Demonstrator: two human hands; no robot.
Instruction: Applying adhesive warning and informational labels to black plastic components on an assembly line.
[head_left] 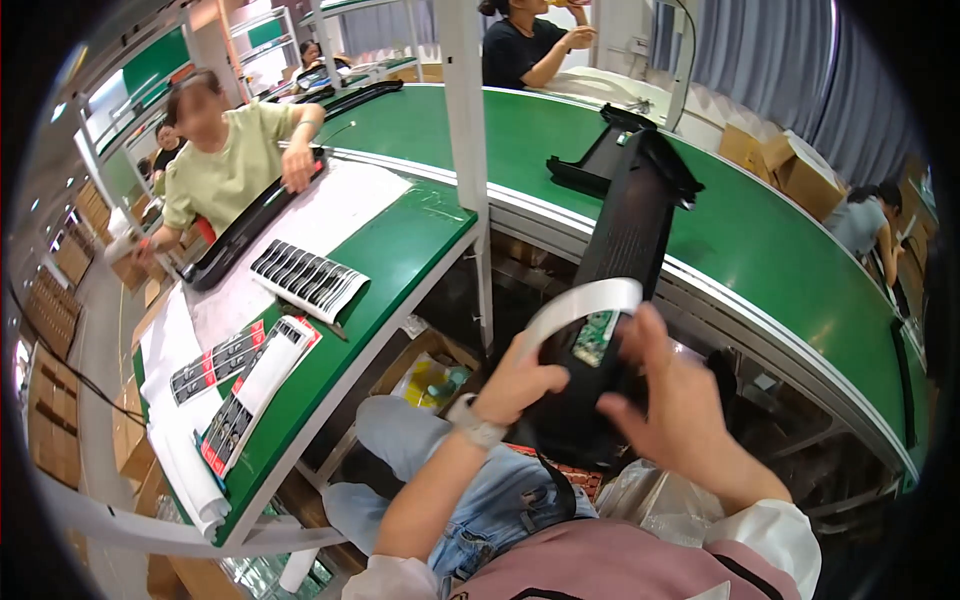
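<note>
I hold a long black plastic housing (632,225) upright over my lap, its top leaning on the green conveyor belt (770,240). A small green circuit board (596,336) shows at its lower end. My left hand (515,385) pinches a white flat strip (583,304) that curves over the board. My right hand (672,405) grips the housing's lower end from the right, fingers curled around it. A wristband sits on my left wrist.
A green workbench (400,255) to my left carries sheets of black labels (308,277) and white paper. A person in a light green shirt (225,160) works on a black panel there. Another black part (590,160) lies on the belt. Cardboard boxes (790,165) stand at the far right.
</note>
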